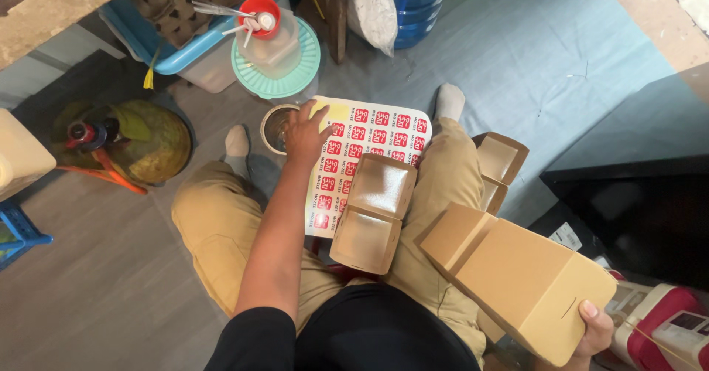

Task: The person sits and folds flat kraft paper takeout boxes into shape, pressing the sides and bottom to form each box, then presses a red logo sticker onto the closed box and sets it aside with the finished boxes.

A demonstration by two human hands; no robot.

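Observation:
I sit with my legs spread on a grey floor. My left hand (pixel 306 134) rests fingers apart on a sheet of red square stickers (pixel 369 138) lying between my knees. An open brown takeaway box (pixel 373 212) sits on my lap over the sheet's lower right part. My right hand (pixel 594 330) grips a closed brown cardboard box (pixel 528 278) by its lower corner, held out to the right of my thigh. Another open brown box (pixel 498 164) lies beside my right knee.
A metal cup (pixel 275 127) stands just left of the sticker sheet. Beyond it are a clear jug with a red lid (pixel 269 35) on a teal lid, a blue tub with egg trays (pixel 185 16), a blue water bottle (pixel 417 1), and a green pot (pixel 151 138) at left.

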